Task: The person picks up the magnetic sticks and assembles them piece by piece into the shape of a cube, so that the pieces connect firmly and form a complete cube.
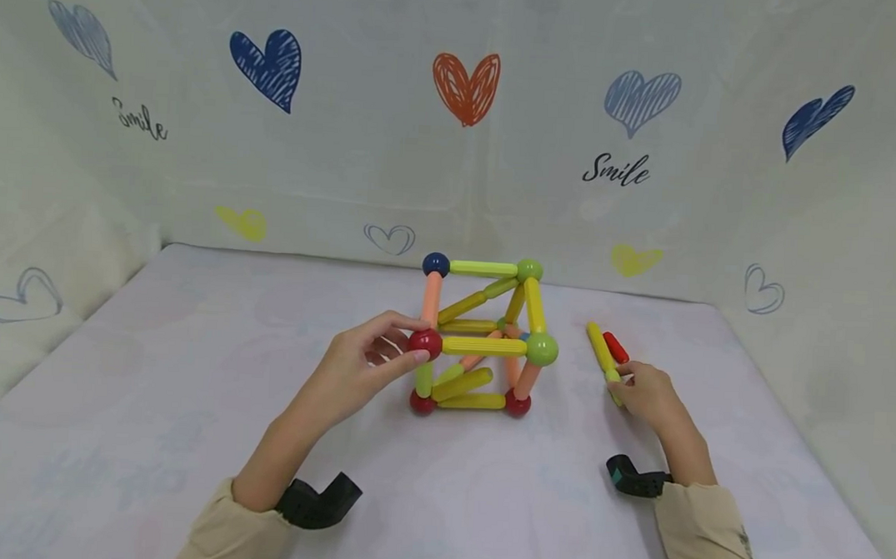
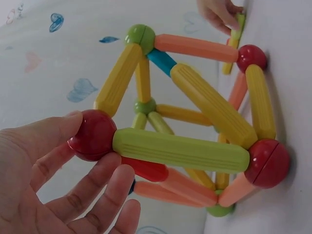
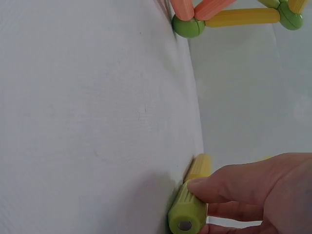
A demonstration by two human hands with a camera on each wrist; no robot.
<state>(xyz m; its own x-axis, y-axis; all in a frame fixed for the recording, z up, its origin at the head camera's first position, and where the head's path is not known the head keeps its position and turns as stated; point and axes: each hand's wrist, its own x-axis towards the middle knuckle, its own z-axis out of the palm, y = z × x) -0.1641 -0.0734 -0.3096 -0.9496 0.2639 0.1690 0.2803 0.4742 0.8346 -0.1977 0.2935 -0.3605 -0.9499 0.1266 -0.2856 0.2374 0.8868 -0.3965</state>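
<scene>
A box-shaped frame of magnetic rods and balls stands mid-table, its yellow front top rod (image 1: 484,346) running between a red ball (image 1: 425,343) and a green ball (image 1: 542,349). My left hand (image 1: 354,363) pinches that red ball between thumb and fingers at the near upper left corner. Below it, a light green upright rod (image 2: 180,150) leads down to another red ball (image 2: 266,163). To the right of the frame, my right hand (image 1: 647,394) pinches a light green rod (image 3: 187,209) low at the tabletop. A yellow rod (image 1: 599,338) extends beyond its far end.
A short red rod (image 1: 616,348) lies beside the yellow one. Slanted rods cross several faces of the frame, and a dark blue ball (image 1: 436,265) tops its far left corner. White cloth covers the table (image 1: 151,367), with a heart-printed curtain (image 1: 333,166) behind.
</scene>
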